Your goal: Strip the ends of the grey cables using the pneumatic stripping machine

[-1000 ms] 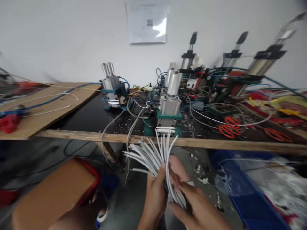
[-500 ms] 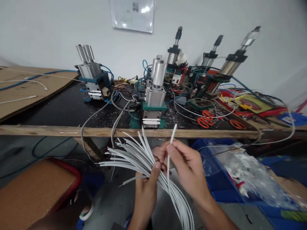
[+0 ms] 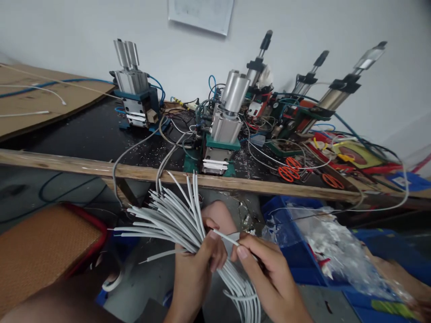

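The fingers [image 3: 219, 255] of the left hand [image 3: 197, 269] are curled tight around a bundle of white cables [image 3: 168, 214], gripped just below the wooden front edge of the workbench [image 3: 84, 165]. The bundle is fanned out up and to the left in smooth, round, stiff strands with cut ends. The ends overlap too much for an exact count, but well over a dozen are seen. One single white cable [image 3: 225, 237] is pinched near its tip between the thumb and forefinger of the right hand [image 3: 269, 276]; the other fingers of that hand are folded over the hanging loops of the bundle.

On the black, debris-speckled bench top, two compact pneumatic presses are seen: a green-based press [image 3: 220, 143] directly above the hands, topped by polished metal cylinders, and a blue-based press [image 3: 136, 101] further left. Three tall cylinders [image 3: 350, 85] with black caps are tilted behind them, amid tangled thin wires and tubes. Two pairs of orange-handled scissors [image 3: 289, 168] can be made out to the right. A blue bin [image 3: 367, 300] lined with crumpled clear plastic is set below the bench at the right, and a stool [image 3: 40, 251] with a woven brown seat and red rim at the left.
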Demonstrator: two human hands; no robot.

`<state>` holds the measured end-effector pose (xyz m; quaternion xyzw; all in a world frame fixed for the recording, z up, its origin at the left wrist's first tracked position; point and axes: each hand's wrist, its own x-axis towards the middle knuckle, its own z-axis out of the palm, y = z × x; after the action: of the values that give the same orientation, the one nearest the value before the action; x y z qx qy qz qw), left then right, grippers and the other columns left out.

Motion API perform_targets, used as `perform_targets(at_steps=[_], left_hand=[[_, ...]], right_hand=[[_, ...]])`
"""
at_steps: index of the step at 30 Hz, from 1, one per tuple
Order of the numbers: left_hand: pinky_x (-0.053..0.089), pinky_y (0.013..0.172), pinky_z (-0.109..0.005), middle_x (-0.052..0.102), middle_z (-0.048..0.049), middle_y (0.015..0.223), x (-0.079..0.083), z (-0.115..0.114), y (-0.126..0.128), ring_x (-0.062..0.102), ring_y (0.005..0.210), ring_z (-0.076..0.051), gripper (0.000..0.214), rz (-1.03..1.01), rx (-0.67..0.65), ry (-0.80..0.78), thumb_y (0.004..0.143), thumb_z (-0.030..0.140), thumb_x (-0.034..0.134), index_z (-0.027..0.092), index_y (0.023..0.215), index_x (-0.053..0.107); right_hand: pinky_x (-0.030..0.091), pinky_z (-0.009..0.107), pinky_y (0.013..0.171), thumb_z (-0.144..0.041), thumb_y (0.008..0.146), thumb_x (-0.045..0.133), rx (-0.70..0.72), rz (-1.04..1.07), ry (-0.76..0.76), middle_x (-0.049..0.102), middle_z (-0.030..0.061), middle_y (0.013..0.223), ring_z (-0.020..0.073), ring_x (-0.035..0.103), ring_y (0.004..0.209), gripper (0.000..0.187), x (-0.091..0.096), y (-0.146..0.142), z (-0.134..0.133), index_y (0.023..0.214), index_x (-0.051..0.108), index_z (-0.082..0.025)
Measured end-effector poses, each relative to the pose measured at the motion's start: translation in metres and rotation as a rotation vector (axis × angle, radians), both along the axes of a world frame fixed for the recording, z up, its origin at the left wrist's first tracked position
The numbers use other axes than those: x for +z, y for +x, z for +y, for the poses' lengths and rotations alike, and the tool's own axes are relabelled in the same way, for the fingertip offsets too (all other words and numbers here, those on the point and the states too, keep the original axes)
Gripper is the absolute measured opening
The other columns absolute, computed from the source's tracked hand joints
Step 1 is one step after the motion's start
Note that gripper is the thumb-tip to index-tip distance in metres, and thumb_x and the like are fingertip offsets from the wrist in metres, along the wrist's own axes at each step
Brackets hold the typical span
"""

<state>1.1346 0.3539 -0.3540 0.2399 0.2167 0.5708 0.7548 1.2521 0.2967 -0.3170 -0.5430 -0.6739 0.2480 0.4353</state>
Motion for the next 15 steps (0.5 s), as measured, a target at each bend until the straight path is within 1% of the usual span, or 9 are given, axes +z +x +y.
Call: perform_targets(at_steps=[4,6,9,12,15], left_hand=[[0.034,0.038,-0.014,0.038,0.0107,0.044,0.004,-0.003,0.0,0.029,0.033,-0.002,0.038,-0.046,0.05,0.019,0.078,0.044,0.086,0.015,0.085,0.062],[0.034,0.037,-0.014,0.037,0.0114,0.044,0.006,-0.003,0.001,0.027,0.033,-0.002,0.037,-0.057,0.075,0.018,0.077,0.041,0.087,0.015,0.085,0.061],[0.031,0.037,-0.014,0.035,0.012,0.042,0.007,-0.002,0.001,0.025,0.032,-0.002,0.036,-0.04,0.074,-0.001,0.072,0.034,0.088,0.016,0.081,0.059],[0.03,0.037,-0.015,0.032,0.0122,0.042,0.002,-0.001,-0.002,0.024,0.034,-0.002,0.033,0.02,0.041,-0.037,0.07,0.032,0.085,0.016,0.077,0.057],[0.029,0.039,-0.017,0.036,0.0102,0.044,-0.005,0.001,-0.011,0.029,0.037,-0.005,0.027,0.167,-0.039,-0.046,0.074,0.034,0.077,0.017,0.077,0.057]], right_hand=[[0.037,0.023,0.064,-0.03,0.111,0.042,-0.006,-0.015,-0.03,0.056,-0.0018,0.073,0.0102,0.055,0.068,0.034,-0.008,0.002,-0.002,0.084,0.059,-0.019],[0.037,0.024,0.064,-0.031,0.111,0.042,-0.022,-0.033,-0.029,0.055,-0.0013,0.073,0.0105,0.055,0.068,0.035,-0.011,0.004,-0.003,0.082,0.058,-0.018],[0.036,0.024,0.062,-0.031,0.111,0.041,-0.021,-0.052,-0.016,0.055,-0.0007,0.072,0.0105,0.055,0.068,0.037,-0.012,0.005,-0.003,0.08,0.056,-0.017],[0.035,0.024,0.061,-0.027,0.109,0.041,0.034,-0.086,-0.04,0.052,-0.0013,0.07,0.01,0.053,0.066,0.037,-0.006,0.005,0.001,0.076,0.054,-0.017],[0.037,0.023,0.066,-0.024,0.107,0.044,0.083,-0.12,-0.061,0.054,-0.0025,0.075,0.0096,0.054,0.071,0.028,0.006,0.005,0.008,0.084,0.059,-0.018]])
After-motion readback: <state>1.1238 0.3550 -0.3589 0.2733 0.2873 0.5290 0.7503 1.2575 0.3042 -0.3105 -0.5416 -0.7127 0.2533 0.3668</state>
